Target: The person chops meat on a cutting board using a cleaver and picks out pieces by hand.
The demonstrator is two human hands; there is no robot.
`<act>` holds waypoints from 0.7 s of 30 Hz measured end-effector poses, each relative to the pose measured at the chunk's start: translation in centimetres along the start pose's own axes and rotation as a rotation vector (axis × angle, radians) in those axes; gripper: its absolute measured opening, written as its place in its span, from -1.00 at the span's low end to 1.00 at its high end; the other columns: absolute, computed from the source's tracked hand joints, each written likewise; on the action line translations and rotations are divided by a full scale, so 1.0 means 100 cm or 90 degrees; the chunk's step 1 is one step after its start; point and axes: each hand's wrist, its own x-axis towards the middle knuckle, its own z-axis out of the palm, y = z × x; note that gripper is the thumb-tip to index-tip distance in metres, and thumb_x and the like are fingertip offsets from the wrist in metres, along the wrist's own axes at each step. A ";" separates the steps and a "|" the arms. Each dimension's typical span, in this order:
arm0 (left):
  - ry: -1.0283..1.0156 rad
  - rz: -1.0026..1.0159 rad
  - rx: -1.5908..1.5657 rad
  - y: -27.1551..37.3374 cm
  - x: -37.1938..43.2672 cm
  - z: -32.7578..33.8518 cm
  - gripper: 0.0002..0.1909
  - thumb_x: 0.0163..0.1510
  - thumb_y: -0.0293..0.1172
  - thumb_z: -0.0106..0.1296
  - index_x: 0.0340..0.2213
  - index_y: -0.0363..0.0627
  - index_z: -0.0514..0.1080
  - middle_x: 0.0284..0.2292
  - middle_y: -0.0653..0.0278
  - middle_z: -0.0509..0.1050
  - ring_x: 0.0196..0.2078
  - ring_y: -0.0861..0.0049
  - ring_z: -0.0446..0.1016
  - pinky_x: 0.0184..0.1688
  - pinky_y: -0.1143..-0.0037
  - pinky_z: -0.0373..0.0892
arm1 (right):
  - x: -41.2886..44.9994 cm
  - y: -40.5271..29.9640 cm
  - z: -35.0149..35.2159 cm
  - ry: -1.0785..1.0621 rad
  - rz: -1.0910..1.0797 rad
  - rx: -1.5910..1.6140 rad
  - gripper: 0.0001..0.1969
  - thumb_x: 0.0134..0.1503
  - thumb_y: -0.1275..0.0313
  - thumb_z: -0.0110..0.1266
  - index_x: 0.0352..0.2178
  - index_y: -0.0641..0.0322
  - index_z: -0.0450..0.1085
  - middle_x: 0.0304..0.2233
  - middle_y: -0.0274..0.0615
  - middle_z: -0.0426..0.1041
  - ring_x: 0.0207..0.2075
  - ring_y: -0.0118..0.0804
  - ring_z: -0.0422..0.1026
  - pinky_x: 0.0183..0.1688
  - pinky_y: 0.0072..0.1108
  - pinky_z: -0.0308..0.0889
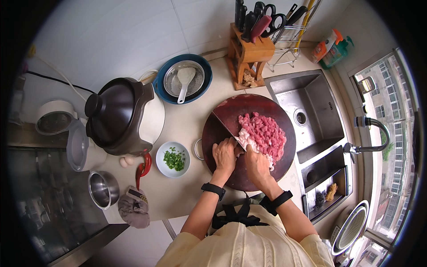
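Observation:
On a round dark-red chopping board (240, 182) lies a heap of diced pink meat (265, 133), with paler fatty pieces (246, 138) along its left side. My right hand (257, 163) grips a kitchen knife (229, 129) near its handle end; the handle is hidden by the fingers. The blade stands edge down, slanting away to the upper left. My left hand (225, 155) is left of the blade, its curled fingertips on a small piece of meat (238, 151), mostly hidden. Both wrists wear black bands.
A bowl of chopped green herbs (174, 161), red chillies (143, 169), eggs (126, 161) and a steel bowl (103, 190) stand left. Behind are a lidded electric cooker (125, 115), a blue basin (207, 80) and a wooden knife block (255, 50). A steel sink (313, 100) adjoins the board's right.

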 end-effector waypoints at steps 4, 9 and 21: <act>0.030 0.009 -0.012 -0.006 -0.001 -0.003 -0.82 -0.18 -0.35 0.21 -0.47 -0.03 0.45 -0.51 0.25 0.47 -0.39 0.32 0.47 -0.34 0.32 0.18 | -0.039 0.015 -0.003 -0.021 0.039 -0.025 -0.84 0.04 0.61 -0.08 -0.30 0.29 0.20 -0.64 0.15 0.43 -0.54 0.18 0.48 -0.54 -0.14 0.34; 0.029 0.055 -0.017 -0.003 -0.011 -0.002 -0.84 -0.14 -0.39 0.19 -0.46 -0.05 0.43 -0.52 0.25 0.47 -0.41 0.30 0.46 -0.35 0.32 0.18 | -0.037 0.022 -0.001 -0.055 0.043 -0.038 -0.79 0.02 0.61 -0.05 -0.27 0.28 0.19 -0.58 0.12 0.47 -0.50 0.10 0.52 -0.53 -0.17 0.37; -0.013 -0.006 -0.049 -0.024 -0.040 -0.021 -0.86 -0.10 -0.47 0.11 -0.51 -0.15 0.33 -0.53 0.16 0.46 -0.39 0.20 0.46 -0.34 0.30 0.18 | -0.039 0.013 0.000 -0.055 0.043 0.013 -0.83 0.15 0.42 -0.05 -0.22 0.20 0.27 -0.60 0.15 0.42 -0.52 0.21 0.45 -0.49 -0.10 0.34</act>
